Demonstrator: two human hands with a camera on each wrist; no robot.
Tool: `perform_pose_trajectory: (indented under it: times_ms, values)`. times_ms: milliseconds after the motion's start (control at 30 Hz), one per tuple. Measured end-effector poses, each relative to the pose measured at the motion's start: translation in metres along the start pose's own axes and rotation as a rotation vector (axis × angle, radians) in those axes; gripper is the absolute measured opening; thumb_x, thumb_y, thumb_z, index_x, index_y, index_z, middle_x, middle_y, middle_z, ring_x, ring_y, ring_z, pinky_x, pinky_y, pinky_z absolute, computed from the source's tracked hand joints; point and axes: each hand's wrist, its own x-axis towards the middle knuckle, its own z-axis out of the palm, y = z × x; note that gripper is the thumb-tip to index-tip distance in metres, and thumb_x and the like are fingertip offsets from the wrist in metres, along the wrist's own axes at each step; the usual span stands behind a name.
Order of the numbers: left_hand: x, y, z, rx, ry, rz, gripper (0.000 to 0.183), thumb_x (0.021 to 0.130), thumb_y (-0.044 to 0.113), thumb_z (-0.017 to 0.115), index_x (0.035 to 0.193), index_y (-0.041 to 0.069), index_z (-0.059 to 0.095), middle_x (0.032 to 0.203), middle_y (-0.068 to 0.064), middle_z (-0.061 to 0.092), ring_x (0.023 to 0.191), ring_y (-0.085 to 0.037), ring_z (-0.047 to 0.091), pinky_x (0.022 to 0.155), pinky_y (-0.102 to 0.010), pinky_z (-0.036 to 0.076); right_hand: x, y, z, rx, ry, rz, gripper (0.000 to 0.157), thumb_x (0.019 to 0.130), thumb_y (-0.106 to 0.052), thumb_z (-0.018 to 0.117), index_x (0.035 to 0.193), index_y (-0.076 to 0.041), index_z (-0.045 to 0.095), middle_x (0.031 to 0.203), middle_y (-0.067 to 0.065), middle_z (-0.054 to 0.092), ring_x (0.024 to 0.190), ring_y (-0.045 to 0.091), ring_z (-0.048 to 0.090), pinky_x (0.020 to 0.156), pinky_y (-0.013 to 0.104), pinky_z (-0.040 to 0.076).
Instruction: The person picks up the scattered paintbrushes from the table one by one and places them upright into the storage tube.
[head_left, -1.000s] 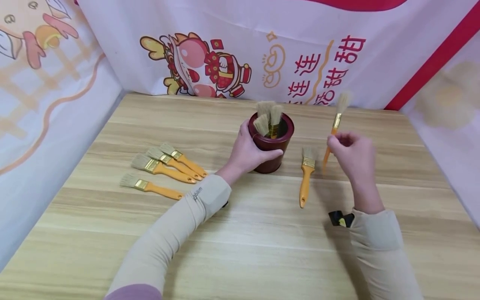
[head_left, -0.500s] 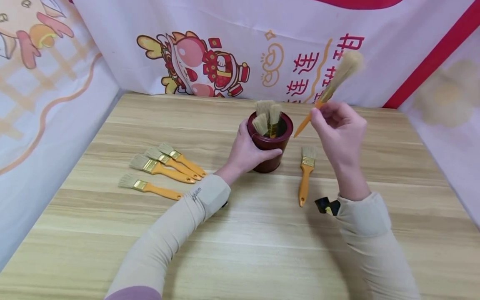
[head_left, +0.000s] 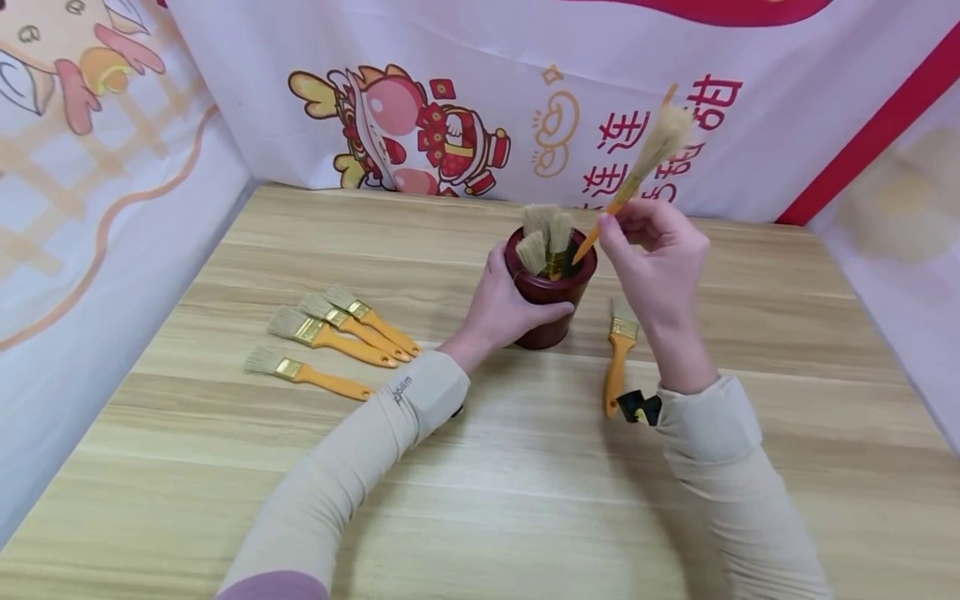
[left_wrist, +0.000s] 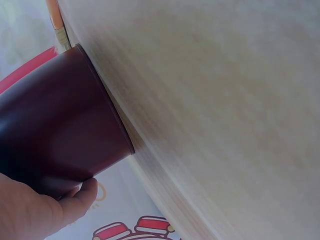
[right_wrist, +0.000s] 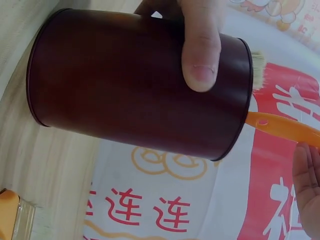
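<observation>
A dark red cylindrical holder (head_left: 551, 292) stands upright at the back middle of the table, with several bristle brushes (head_left: 536, 250) in it, bristles up. My left hand (head_left: 506, 304) grips it from the left, thumb across its front. In the right wrist view that thumb (right_wrist: 202, 65) lies along the wall near the rim. Between thumb and fingers my right hand (head_left: 660, 258) pinches a paintbrush (head_left: 630, 179) by its orange handle, bristles up and leaning right. The tip of its handle (right_wrist: 262, 121) is right at the holder's rim.
On the wooden table (head_left: 480, 517), one paintbrush (head_left: 618, 358) lies right of the holder, partly below my right wrist. Several more paintbrushes (head_left: 330, 333) lie at the left, near my left forearm. A printed cloth (head_left: 420, 33) hangs behind the table's back edge.
My right hand has moved left with the paintbrush, first raising it, and its handle tip has come over the holder's opening. The left hand keeps its grip on the holder.
</observation>
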Motion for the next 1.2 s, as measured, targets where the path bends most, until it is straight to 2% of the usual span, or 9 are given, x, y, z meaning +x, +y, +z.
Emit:
perform_pose_trajectory:
  times_ms: [267, 533, 600, 700, 767, 833, 933, 1100, 1200]
  values:
    - [0.000, 0.001, 0.004, 0.019, 0.018, 0.009, 0.114, 0.061, 0.043, 0.089, 0.147, 0.011, 0.021, 0.142, -0.009, 0.042, 0.129, -0.018, 0.047, 0.110, -0.034, 0.039, -0.002, 0.005, 0.001, -0.105, -0.004, -0.071, 0.017, 0.081, -0.005, 0.071, 0.087, 0.011, 0.069, 0.078, 0.019, 0.069, 0.066, -0.009, 0.058, 0.064, 0.010, 0.051]
    - [0.000, 0.001, 0.006, 0.021, 0.002, 0.021, 0.115, 0.062, 0.044, 0.088, 0.148, 0.011, 0.020, 0.143, -0.008, 0.040, 0.130, -0.018, 0.045, 0.110, -0.035, 0.040, -0.005, 0.010, 0.000, -0.319, -0.077, 0.093, 0.016, 0.082, -0.010, 0.070, 0.087, 0.006, 0.073, 0.080, 0.020, 0.072, 0.061, -0.016, 0.051, 0.060, 0.004, 0.045]
    - [0.000, 0.000, 0.006, 0.026, 0.003, 0.021, 0.115, 0.062, 0.044, 0.088, 0.148, 0.010, 0.019, 0.144, -0.009, 0.040, 0.130, -0.019, 0.045, 0.110, -0.036, 0.040, -0.006, 0.011, -0.001, -0.404, -0.123, 0.128, 0.018, 0.083, -0.014, 0.070, 0.087, 0.003, 0.074, 0.080, 0.018, 0.073, 0.061, -0.011, 0.055, 0.059, 0.003, 0.041]
    - [0.000, -0.001, 0.006, 0.023, 0.004, 0.014, 0.116, 0.062, 0.044, 0.088, 0.149, 0.010, 0.018, 0.145, -0.009, 0.039, 0.131, -0.019, 0.045, 0.110, -0.036, 0.040, -0.005, 0.009, -0.001, -0.510, -0.203, 0.189, 0.023, 0.085, -0.021, 0.070, 0.091, 0.001, 0.076, 0.082, 0.017, 0.075, 0.065, 0.009, 0.067, 0.058, 0.003, 0.038]
    - [0.000, -0.001, 0.006, 0.020, 0.004, 0.005, 0.117, 0.062, 0.045, 0.088, 0.149, 0.011, 0.018, 0.145, -0.009, 0.039, 0.131, -0.019, 0.045, 0.110, -0.036, 0.040, -0.004, 0.007, -0.002, -0.573, -0.250, 0.233, 0.026, 0.085, -0.025, 0.071, 0.094, 0.000, 0.076, 0.084, 0.016, 0.075, 0.071, 0.023, 0.070, 0.059, 0.010, 0.042]
    - [0.000, -0.001, 0.005, 0.017, 0.007, -0.002, 0.116, 0.062, 0.044, 0.088, 0.149, 0.011, 0.018, 0.145, -0.009, 0.039, 0.131, -0.019, 0.045, 0.110, -0.036, 0.040, -0.003, 0.006, -0.003, -0.606, -0.288, 0.278, 0.029, 0.085, -0.028, 0.072, 0.096, -0.001, 0.076, 0.086, 0.017, 0.075, 0.075, 0.028, 0.071, 0.061, 0.017, 0.045]
    - [0.001, 0.000, 0.006, 0.024, 0.011, -0.011, 0.116, 0.062, 0.044, 0.088, 0.149, 0.011, 0.018, 0.144, -0.009, 0.040, 0.131, -0.019, 0.045, 0.110, -0.036, 0.039, -0.003, 0.004, -0.009, -0.610, -0.333, 0.339, 0.034, 0.084, -0.032, 0.074, 0.097, -0.001, 0.076, 0.088, 0.018, 0.075, 0.071, 0.022, 0.070, 0.061, 0.020, 0.048]
    - [0.001, 0.000, 0.004, 0.029, 0.022, -0.011, 0.117, 0.061, 0.043, 0.089, 0.149, 0.011, 0.018, 0.144, -0.010, 0.040, 0.132, -0.021, 0.045, 0.112, -0.035, 0.038, -0.005, 0.009, -0.027, -0.544, -0.372, 0.449, 0.039, 0.085, -0.035, 0.072, 0.098, 0.002, 0.074, 0.089, 0.022, 0.073, 0.053, -0.005, 0.057, 0.053, 0.011, 0.045]
    - [0.001, -0.002, 0.002, 0.038, 0.030, -0.008, 0.117, 0.061, 0.042, 0.089, 0.149, 0.011, 0.018, 0.145, -0.011, 0.040, 0.133, -0.022, 0.045, 0.112, -0.036, 0.037, -0.010, 0.018, -0.038, -0.604, -0.391, 0.462, 0.036, 0.088, -0.032, 0.070, 0.093, 0.004, 0.075, 0.082, 0.023, 0.073, 0.048, -0.006, 0.051, 0.051, 0.015, 0.045]
